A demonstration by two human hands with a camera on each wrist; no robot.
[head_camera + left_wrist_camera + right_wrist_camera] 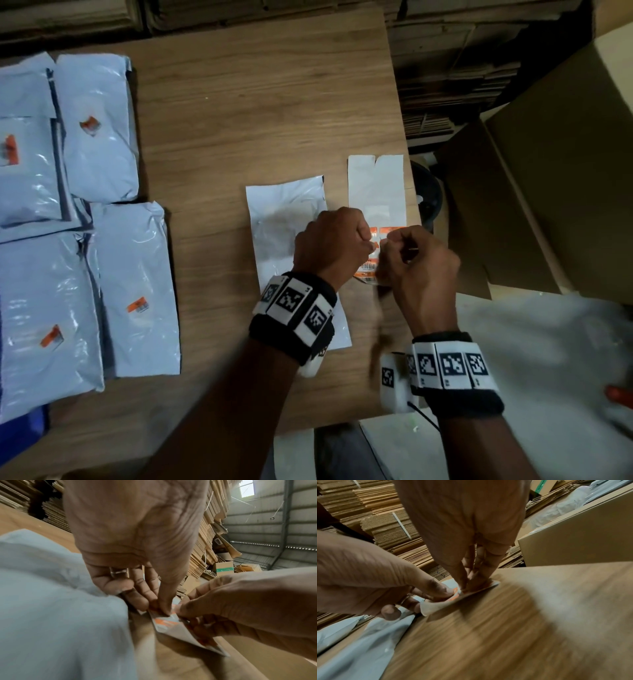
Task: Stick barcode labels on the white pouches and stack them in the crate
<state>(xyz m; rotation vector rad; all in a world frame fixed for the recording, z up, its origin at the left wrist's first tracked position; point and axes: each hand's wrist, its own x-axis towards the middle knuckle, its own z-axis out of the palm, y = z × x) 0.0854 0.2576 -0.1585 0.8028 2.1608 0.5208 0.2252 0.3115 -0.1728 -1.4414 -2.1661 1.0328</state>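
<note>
A white label sheet (376, 192) with orange barcode labels (368, 270) lies at the table's right edge. My left hand (366, 240) pinches the sheet near its orange labels, thumb against fingertips (164, 609). My right hand (387, 245) pinches the same sheet from the right; its near corner lifts off the wood (462, 599). A bare white pouch (284, 219) lies flat just left of the sheet, partly under my left wrist. Several white pouches (99, 130) with orange labels lie at the far left.
A large open cardboard box (548, 192) stands right of the wooden table (260, 102). Stacks of flattened cardboard (385, 524) fill the background. More white pouches (548, 346) lie at the lower right. A dark round object (426, 195) sits below the table edge.
</note>
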